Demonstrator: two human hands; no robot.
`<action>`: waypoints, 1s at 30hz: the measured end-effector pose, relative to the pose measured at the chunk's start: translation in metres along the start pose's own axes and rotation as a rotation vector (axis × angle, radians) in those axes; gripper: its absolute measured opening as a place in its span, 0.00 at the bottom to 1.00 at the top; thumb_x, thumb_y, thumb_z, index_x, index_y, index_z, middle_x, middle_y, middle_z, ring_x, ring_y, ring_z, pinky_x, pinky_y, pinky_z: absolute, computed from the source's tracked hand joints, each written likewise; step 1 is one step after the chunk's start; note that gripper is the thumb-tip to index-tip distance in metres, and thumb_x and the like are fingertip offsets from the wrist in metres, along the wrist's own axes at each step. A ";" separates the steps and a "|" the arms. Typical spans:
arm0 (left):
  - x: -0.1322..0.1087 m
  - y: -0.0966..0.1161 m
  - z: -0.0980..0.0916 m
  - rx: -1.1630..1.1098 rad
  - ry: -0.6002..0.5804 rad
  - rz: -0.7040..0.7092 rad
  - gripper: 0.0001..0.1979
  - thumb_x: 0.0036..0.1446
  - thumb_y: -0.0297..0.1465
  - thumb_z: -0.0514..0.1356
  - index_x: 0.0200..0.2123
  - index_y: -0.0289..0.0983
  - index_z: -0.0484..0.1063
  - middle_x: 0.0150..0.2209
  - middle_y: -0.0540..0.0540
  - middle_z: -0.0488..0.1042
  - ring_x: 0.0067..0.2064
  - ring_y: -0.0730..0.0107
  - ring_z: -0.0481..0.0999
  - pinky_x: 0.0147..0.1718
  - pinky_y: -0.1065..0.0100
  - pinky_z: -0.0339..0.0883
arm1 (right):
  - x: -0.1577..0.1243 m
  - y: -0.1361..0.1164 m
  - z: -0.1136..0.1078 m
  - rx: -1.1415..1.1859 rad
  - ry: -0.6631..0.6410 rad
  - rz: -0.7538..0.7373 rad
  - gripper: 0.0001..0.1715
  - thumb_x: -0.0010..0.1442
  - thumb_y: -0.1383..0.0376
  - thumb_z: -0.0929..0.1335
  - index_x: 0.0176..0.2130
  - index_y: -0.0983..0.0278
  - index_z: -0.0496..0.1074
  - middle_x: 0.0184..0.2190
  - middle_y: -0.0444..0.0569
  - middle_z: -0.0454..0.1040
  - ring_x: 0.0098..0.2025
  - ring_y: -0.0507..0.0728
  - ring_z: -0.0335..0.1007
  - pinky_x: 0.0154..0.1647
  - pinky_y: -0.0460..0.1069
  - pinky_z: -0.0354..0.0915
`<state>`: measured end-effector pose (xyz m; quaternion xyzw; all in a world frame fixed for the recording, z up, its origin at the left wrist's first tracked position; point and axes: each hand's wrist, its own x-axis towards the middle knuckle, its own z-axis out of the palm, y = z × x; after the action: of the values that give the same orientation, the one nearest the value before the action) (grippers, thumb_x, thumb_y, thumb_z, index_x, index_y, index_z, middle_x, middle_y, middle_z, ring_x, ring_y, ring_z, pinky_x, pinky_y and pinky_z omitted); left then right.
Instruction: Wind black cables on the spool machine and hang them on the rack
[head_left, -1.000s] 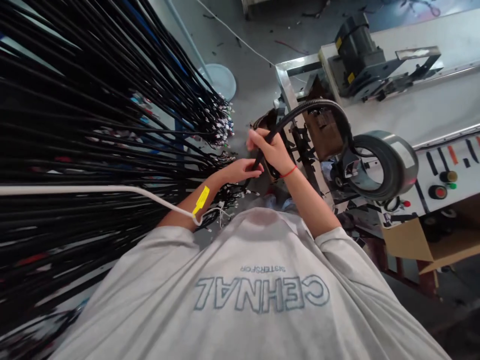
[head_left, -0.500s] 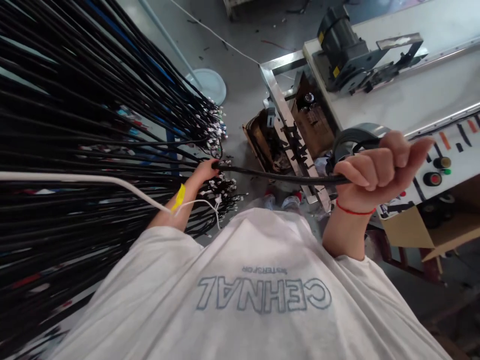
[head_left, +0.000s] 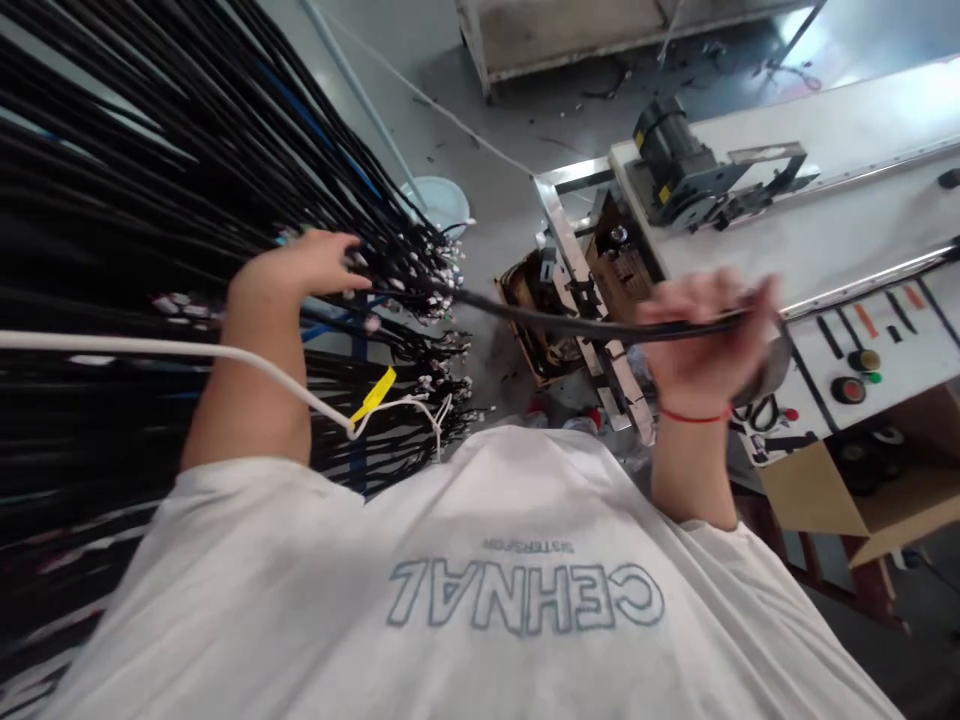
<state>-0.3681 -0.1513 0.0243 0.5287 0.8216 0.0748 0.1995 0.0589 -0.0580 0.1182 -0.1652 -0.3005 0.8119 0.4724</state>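
My right hand (head_left: 701, 335) is closed on a black cable (head_left: 570, 322) that runs taut to the left, toward a big hanging bundle of black cables (head_left: 187, 200). My left hand (head_left: 304, 268) is raised against that bundle near the cables' white-tipped ends (head_left: 431, 280), its fingers curled among the strands; what they grip is blurred. A white cable with a yellow tag (head_left: 375, 395) crosses in front of my left forearm.
A white machine bench (head_left: 825, 220) with a dark motor (head_left: 671, 150), a grey tape roll partly behind my right hand and a control panel with buttons (head_left: 855, 375) stands at right. A cardboard box (head_left: 847, 495) sits below it. A white disc (head_left: 442, 200) lies on the grey floor.
My left hand has risen up and left along the bundle. My right hand, still gripping the black cable, has shifted a little left and lower.
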 end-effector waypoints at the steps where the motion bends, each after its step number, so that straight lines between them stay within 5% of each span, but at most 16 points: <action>1: 0.000 0.021 0.001 0.007 -0.069 0.082 0.44 0.51 0.58 0.57 0.57 0.25 0.63 0.57 0.36 0.65 0.60 0.49 0.62 0.61 0.50 0.51 | 0.002 0.019 0.000 -0.075 -0.020 0.036 0.18 0.61 0.51 0.66 0.25 0.58 0.67 0.26 0.43 0.69 0.36 0.53 0.70 0.38 0.48 0.67; 4: -0.004 0.104 0.027 -0.243 -0.346 0.442 0.35 0.54 0.56 0.54 0.53 0.34 0.69 0.53 0.43 0.71 0.57 0.57 0.67 0.59 0.63 0.56 | 0.009 0.082 -0.012 -0.379 0.043 0.171 0.17 0.58 0.49 0.67 0.36 0.60 0.72 0.40 0.45 0.75 0.47 0.55 0.69 0.45 0.50 0.67; 6: -0.009 0.156 0.060 -0.374 -0.614 0.563 0.30 0.51 0.55 0.57 0.44 0.36 0.74 0.43 0.44 0.76 0.47 0.60 0.72 0.50 0.67 0.64 | 0.014 0.112 -0.032 -0.474 0.054 0.229 0.16 0.56 0.54 0.69 0.40 0.60 0.73 0.45 0.45 0.75 0.48 0.54 0.69 0.47 0.48 0.67; 8: -0.014 0.188 0.096 -0.478 -0.722 0.597 0.28 0.52 0.55 0.55 0.36 0.35 0.74 0.32 0.45 0.76 0.37 0.62 0.72 0.41 0.67 0.66 | 0.018 0.121 -0.057 -0.379 0.148 0.319 0.15 0.53 0.60 0.71 0.41 0.61 0.72 0.41 0.45 0.76 0.43 0.53 0.71 0.43 0.48 0.68; 12: -0.018 0.194 0.146 -0.583 -0.577 0.562 0.28 0.54 0.55 0.52 0.39 0.35 0.70 0.30 0.48 0.70 0.32 0.68 0.67 0.35 0.68 0.63 | 0.023 0.089 -0.109 0.104 0.569 0.235 0.04 0.56 0.67 0.67 0.35 0.64 0.68 0.27 0.43 0.73 0.34 0.52 0.72 0.37 0.46 0.70; 15: -0.018 0.181 0.155 -0.624 -0.701 0.478 0.30 0.53 0.60 0.48 0.32 0.36 0.66 0.23 0.52 0.62 0.26 0.72 0.60 0.28 0.69 0.58 | 0.019 0.057 -0.131 0.304 0.678 0.073 0.06 0.60 0.67 0.64 0.30 0.64 0.65 0.22 0.41 0.68 0.26 0.49 0.68 0.34 0.45 0.68; 18: -0.018 0.170 0.151 -0.587 -0.836 0.361 0.35 0.50 0.65 0.41 0.22 0.38 0.62 0.17 0.55 0.52 0.21 0.74 0.52 0.23 0.69 0.50 | 0.011 0.046 -0.129 0.368 0.559 0.012 0.22 0.65 0.61 0.60 0.20 0.62 0.55 0.13 0.35 0.53 0.15 0.47 0.49 0.23 0.44 0.60; 21: -0.012 0.164 0.145 -0.418 -0.931 0.344 0.38 0.48 0.67 0.42 0.19 0.37 0.64 0.15 0.53 0.56 0.20 0.73 0.55 0.24 0.68 0.51 | 0.000 0.056 -0.117 0.299 0.377 0.123 0.31 0.66 0.56 0.58 0.17 0.61 0.43 0.10 0.35 0.41 0.14 0.48 0.36 0.18 0.44 0.53; 25: 0.007 0.176 0.145 -0.437 -1.016 0.317 0.39 0.44 0.67 0.49 0.29 0.35 0.71 0.23 0.47 0.73 0.28 0.66 0.71 0.30 0.67 0.60 | -0.024 0.090 -0.103 0.038 0.108 0.401 0.33 0.61 0.51 0.63 0.14 0.61 0.47 0.09 0.38 0.49 0.16 0.48 0.48 0.26 0.46 0.62; 30: 0.023 0.263 0.156 -0.664 -1.032 0.298 0.33 0.47 0.60 0.56 0.41 0.37 0.71 0.44 0.41 0.77 0.43 0.61 0.75 0.37 0.67 0.64 | -0.042 0.159 -0.097 -0.587 -0.387 0.806 0.24 0.57 0.48 0.65 0.23 0.63 0.73 0.23 0.43 0.74 0.29 0.52 0.69 0.32 0.45 0.64</action>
<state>-0.0927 -0.0315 -0.0352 0.5153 0.4702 0.0882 0.7111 0.0274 -0.1220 -0.0586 -0.2402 -0.5094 0.8263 -0.0069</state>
